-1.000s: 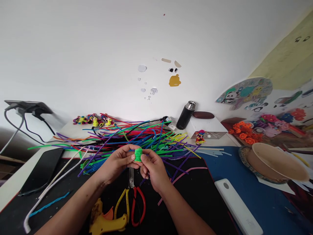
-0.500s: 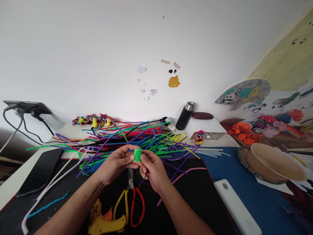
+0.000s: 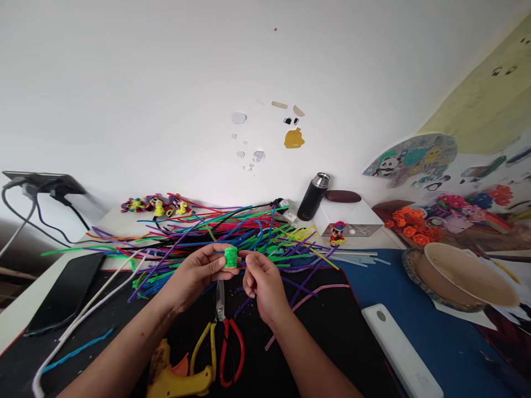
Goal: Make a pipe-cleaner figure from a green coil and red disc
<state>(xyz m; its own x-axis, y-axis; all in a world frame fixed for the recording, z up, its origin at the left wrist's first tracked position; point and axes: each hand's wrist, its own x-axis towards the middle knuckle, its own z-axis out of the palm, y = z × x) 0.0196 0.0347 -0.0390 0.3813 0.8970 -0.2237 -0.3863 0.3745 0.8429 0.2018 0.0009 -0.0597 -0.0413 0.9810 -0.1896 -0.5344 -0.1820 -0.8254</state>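
A small, bright green fuzzy roll (image 3: 231, 257), which looks like wound pipe cleaner, is pinched between the thumb and fingers of my left hand (image 3: 197, 276). Just to its right is my right hand (image 3: 264, 282), thumb and fingertips pressed together, a small gap away from the roll. Whatever the right fingers may hold is too small to make out. Below the hands, on the black mat (image 3: 332, 342), lie a red-handled cutting tool (image 3: 240, 345) and a yellow-handled tool (image 3: 213, 351), their heads overlapping. A yellow glue gun (image 3: 178, 381) rests near my left forearm.
Behind my hands spreads a heap of coloured pipe cleaners (image 3: 199, 237). A black phone (image 3: 64, 293) lies at left. Further right are a black bottle (image 3: 314, 197), a white box (image 3: 348, 215), a small figure (image 3: 337, 234), a white bar-shaped object (image 3: 400, 351) and a bowl (image 3: 468, 276).
My right hand has come off the green roll and shifted slightly to the right. The left hand still holds the roll, now tilted a little.
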